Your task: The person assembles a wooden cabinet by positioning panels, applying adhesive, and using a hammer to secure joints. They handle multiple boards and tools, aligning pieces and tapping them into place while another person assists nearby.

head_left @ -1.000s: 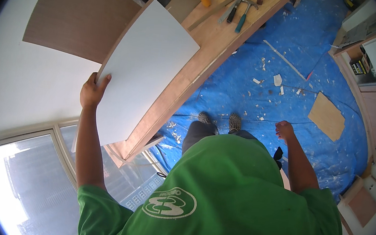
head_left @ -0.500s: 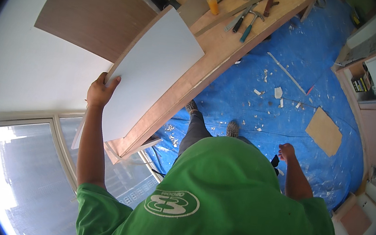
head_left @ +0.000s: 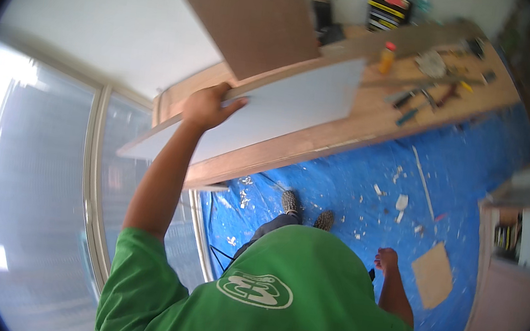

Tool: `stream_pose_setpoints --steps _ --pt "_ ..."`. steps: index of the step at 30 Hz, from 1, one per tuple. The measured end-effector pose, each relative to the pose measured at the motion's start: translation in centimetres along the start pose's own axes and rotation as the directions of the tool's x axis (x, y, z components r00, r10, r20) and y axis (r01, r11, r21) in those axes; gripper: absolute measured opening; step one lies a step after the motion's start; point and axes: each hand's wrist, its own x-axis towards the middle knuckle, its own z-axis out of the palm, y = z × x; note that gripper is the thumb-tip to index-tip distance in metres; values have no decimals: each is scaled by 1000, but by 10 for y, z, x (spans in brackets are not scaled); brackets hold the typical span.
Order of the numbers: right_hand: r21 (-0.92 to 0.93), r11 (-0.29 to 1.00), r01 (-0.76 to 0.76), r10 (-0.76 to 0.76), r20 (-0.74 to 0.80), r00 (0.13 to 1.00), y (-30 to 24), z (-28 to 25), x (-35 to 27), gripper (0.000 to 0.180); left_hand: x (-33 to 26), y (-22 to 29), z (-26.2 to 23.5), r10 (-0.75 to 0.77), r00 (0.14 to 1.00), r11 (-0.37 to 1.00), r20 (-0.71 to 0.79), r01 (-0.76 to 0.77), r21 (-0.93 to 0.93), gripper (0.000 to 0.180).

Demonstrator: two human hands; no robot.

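My left hand [head_left: 209, 107] grips the upper long edge of a white-faced board [head_left: 291, 106], thumb on the white side and fingers over the edge. The board stands on its long edge, tilted, on a wooden workbench [head_left: 320, 136]. Behind it, a large brown panel [head_left: 249, 16] leans by the wall. My right hand [head_left: 387, 260] hangs low at my right side, fingers curled; whether anything is inside is hidden. A small black thing shows beside it, too little to name.
The bench's right part carries an orange bottle [head_left: 387, 60], a teal-handled hammer [head_left: 408, 116] and other blurred tools. A black and yellow box [head_left: 387, 11] stands behind. Blue sheeting [head_left: 341, 181] with scraps and a tan board piece [head_left: 432, 275] covers the floor. Windows [head_left: 37, 159] are at left.
The view has turned, so the bench lies flatter across it. The white face now shows narrower, its top edge more along the bench. My left hand keeps its grip; my right stays low.
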Motion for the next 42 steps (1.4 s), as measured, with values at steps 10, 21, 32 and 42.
stream_pose_setpoints --steps 10,21,32,42 --pt "-35 766 641 -617 239 750 -255 74 -102 36 -30 -5 9 43 998 989 -40 -48 -141 74" --pt "-282 -374 884 -886 390 -251 -481 196 -342 48 -36 -24 43 113 739 921 -664 -329 -210 54" --pt "-619 -530 580 -792 606 -77 -551 299 -318 44 -25 -86 35 -123 436 587 -892 -693 -419 35" --pt "-671 -486 561 -819 573 -24 -568 319 -326 43 -150 -199 244 -677 724 -27 132 154 -988 53"
